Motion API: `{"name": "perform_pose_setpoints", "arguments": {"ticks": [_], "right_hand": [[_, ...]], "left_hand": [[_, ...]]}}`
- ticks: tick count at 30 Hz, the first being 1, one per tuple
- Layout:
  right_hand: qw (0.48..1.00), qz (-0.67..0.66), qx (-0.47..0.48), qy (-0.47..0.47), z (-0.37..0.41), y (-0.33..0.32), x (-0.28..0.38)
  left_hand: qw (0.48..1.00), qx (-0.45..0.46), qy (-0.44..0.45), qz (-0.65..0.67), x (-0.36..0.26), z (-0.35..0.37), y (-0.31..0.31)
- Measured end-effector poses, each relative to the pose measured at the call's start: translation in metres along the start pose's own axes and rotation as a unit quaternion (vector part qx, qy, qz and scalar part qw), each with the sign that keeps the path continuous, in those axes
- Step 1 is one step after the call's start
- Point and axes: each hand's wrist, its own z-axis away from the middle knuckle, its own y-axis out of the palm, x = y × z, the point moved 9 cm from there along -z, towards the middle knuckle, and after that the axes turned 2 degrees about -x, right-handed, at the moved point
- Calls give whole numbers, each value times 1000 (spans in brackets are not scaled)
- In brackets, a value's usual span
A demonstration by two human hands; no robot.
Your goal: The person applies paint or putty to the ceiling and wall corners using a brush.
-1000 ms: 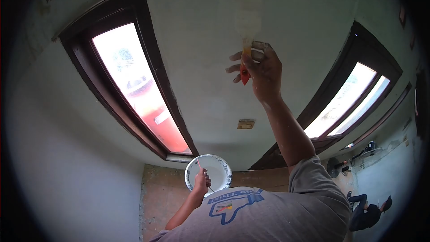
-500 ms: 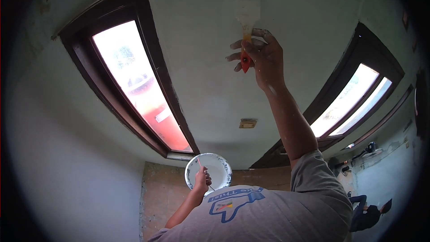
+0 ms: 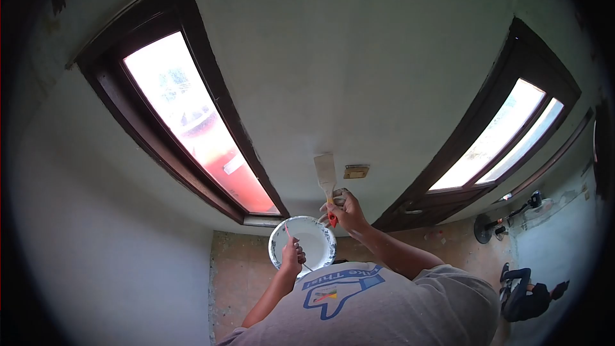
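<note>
My left hand (image 3: 293,256) is closed around the thin handle (image 3: 287,231) of a round white bucket (image 3: 330,243) held low in front of my shirt. Dark smears mark the bucket's rim, and its inside looks pale. To the right of the rim, my right hand (image 3: 349,213) grips a wide flat paintbrush (image 3: 325,172) by its yellow handle with a red end. Its pale head points up, away from me, and overlaps the wall in this view. Whitish paint marks the right fingers.
A pale wall (image 3: 359,77) stands ahead, with a yellowish switch plate (image 3: 356,171). Left is a dark-framed window (image 3: 218,83); right, a dark door with glass panes (image 3: 442,160). Further right are a fan (image 3: 484,228) and a crouching person (image 3: 530,301) on the tan floor (image 3: 240,263).
My right hand has come down from high on the wall to beside the bucket, bringing the paintbrush with it. My left hand keeps its hold on the handle.
</note>
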Motion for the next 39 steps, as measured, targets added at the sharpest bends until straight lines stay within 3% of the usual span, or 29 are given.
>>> {"name": "perform_pose_setpoints", "arguments": {"ticks": [4,7,9,13,15,16,20,25,30,32,33,35,36,38,39], "right_hand": [[999,6,26,-28,17,6,14],[991,98,-33,-89,23,-1,53],[967,141,-97,-189,27,-8,92],[953,200,-117,-194,23,-19,135],[867,306,-111,-377,30,-11,176],[827,358,-118,-417,29,-9,188],[817,402,-86,-405,16,-1,216],[869,326,-39,-371,-9,6,237],[870,326,17,-369,-31,23,245],[756,471,15,-454,-23,49,253],[756,471,16,-455,-23,54,259],[631,504,4,-590,6,79,288],[631,504,6,-590,12,86,304],[544,513,-22,-664,46,104,342],[543,513,-23,-664,52,107,353]], "left_hand": [[1000,1,1,5,2,-1,0],[1000,-12,-8,5,4,-1,-1],[1000,4,2,4,3,-2,-3],[1000,1,14,5,1,3,-2],[1000,6,14,12,3,2,-2],[1000,6,12,11,3,2,-2],[1000,-1,7,14,4,1,-3],[1000,-2,10,26,5,1,-5],[1000,-5,11,24,5,-1,-7],[1000,-3,14,19,4,0,-6],[1000,-3,15,20,2,1,-6],[1000,1,7,20,2,5,-4],[1000,1,7,22,2,4,-4],[1000,8,15,20,3,2,-6],[1000,9,15,20,4,2,-7]]}}
